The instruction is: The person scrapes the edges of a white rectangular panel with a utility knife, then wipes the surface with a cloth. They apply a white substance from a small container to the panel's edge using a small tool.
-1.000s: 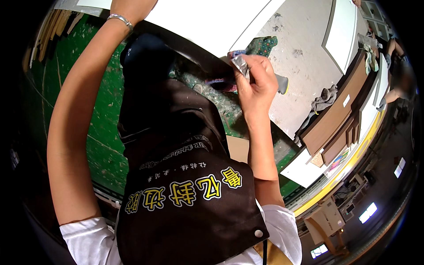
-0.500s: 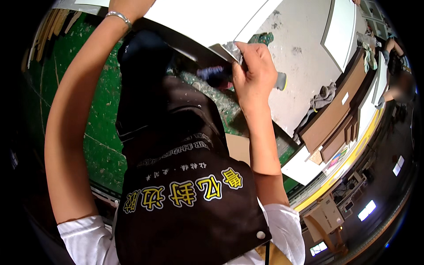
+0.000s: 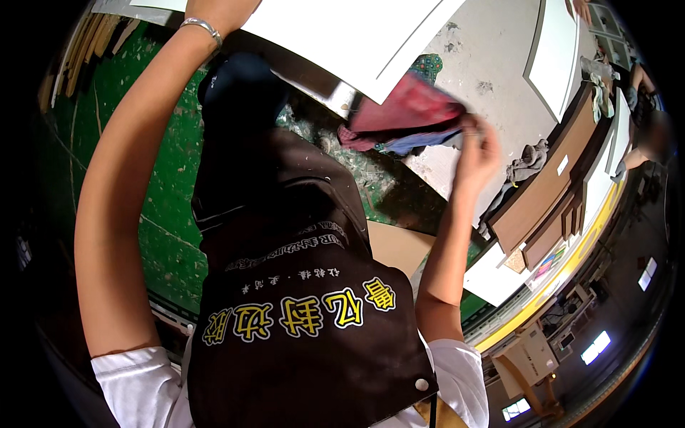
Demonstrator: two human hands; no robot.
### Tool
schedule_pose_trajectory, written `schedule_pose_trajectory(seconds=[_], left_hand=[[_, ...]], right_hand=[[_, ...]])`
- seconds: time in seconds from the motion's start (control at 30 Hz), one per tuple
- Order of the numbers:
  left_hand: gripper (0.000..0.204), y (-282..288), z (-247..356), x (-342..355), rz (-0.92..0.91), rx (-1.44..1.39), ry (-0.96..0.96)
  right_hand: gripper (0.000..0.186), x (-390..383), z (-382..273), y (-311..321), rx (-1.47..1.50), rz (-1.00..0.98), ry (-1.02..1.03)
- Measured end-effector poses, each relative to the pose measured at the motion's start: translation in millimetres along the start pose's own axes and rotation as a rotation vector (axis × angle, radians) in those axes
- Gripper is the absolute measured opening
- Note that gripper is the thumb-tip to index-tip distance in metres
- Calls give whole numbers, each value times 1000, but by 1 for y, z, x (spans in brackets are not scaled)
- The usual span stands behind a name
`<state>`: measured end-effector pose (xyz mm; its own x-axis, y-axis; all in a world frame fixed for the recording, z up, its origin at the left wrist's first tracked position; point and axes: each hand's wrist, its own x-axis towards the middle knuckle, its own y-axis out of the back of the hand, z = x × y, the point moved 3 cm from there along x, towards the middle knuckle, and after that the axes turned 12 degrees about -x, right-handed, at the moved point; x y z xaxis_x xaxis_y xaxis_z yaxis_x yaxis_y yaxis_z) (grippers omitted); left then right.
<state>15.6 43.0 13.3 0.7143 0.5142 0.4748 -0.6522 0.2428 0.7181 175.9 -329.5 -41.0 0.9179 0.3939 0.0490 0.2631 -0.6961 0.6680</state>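
Large yellow characters (image 3: 301, 317) and smaller pale lettering (image 3: 303, 245) mark the dark apron (image 3: 307, 381).

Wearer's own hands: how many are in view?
2: the left hand, cut off by the top edge, at the white panel; the right hand, gripping a red-and-blue cloth.

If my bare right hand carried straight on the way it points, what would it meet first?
Past the red-and-blue fabric cloth apparently pinched in your bare right hand, the first thing in line seems to be the flat grey, dark-stained surface, though depth is unclear.
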Motion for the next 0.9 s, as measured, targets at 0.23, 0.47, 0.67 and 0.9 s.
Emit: schedule_pose_trajectory(seconds=[0.23,0.47,0.67,0.9], left_hand=[[23,-1,0,1,-6,-18,17],[24,-1,-1,0,-14,-8,25],[23,-1,-2,-1,15,-35,4],[22,-1,-1,1,8,-31,-6]], right_hand=[[42,-11,-59,-43,241,26,89],[65,-21,-101,-99,259,-56,120],[20,-20,-71,-91,435,34,31],[12,-4,-22,-61,266,177,-23]])
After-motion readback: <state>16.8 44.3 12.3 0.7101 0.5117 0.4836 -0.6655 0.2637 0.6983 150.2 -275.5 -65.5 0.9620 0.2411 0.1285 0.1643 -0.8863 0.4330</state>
